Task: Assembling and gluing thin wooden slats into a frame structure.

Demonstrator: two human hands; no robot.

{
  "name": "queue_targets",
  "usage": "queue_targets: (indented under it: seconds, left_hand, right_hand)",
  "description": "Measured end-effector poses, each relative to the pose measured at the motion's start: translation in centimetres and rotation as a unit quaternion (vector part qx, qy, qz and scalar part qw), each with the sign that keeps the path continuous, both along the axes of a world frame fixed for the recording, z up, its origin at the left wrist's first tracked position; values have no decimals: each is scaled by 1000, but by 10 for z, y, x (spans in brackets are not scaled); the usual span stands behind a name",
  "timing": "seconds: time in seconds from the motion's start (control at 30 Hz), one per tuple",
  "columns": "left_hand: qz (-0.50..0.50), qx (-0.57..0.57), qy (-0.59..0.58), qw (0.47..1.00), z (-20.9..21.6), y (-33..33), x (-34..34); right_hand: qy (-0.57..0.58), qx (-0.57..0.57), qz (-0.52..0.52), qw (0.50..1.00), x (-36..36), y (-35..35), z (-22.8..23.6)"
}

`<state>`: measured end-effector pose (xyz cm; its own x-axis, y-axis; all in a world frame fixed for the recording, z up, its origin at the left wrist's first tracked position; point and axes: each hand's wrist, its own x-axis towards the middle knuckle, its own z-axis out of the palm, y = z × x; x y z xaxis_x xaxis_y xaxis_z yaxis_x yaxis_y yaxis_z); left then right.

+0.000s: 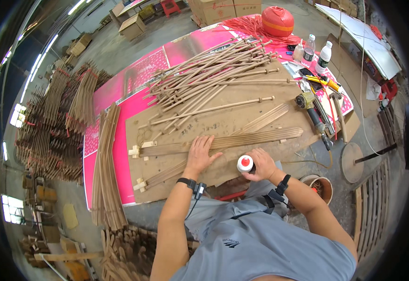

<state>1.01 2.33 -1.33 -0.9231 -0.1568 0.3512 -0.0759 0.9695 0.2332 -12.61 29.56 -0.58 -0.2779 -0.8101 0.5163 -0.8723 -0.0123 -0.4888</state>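
First: Over at the worktop's (121, 150) left edge, the slat stack (105, 164) pokes out past the near corner. One bumped forearm could send it sliding!

Second: Further right, trouble might come from the slat bundle (260, 137). It could skew if the left hand (199, 154) eases, because that palm lies flat across it rather than gripping.

First: And now the white bottle (245, 163), right at the near edge! A loosened grip or a knock could tip it over.

Second: Check the positions, then. The left hand is palm down, fingers lightly parted, thumb out to the right, with the slat bundle running out from under it towards both side edges.

First: Just right of that thumb, clear of it, comes the bottle, red cap facing up. The right hand (262, 165) has its fingers curled round it from the right.

Second: Does its base touch the worktop? Can't tell from up here!
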Motion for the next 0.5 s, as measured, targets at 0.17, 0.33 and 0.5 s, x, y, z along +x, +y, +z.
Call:
queue_targets:
  seconds: [0.17,0.33,0.5]
  left_hand:
    - [-7,6,5,1000,5,5,-4]
    - [17,127,-53,990,11,-12,-5]
    - [29,68,-51,996,22,-39,-44]
  right_hand:
    - [-3,6,-18,1000,0,5,-1]
    - [-26,-4,0,1000,-2,-1,-7]
    - [-18,-14,-5,1000,-4,-2,-7]
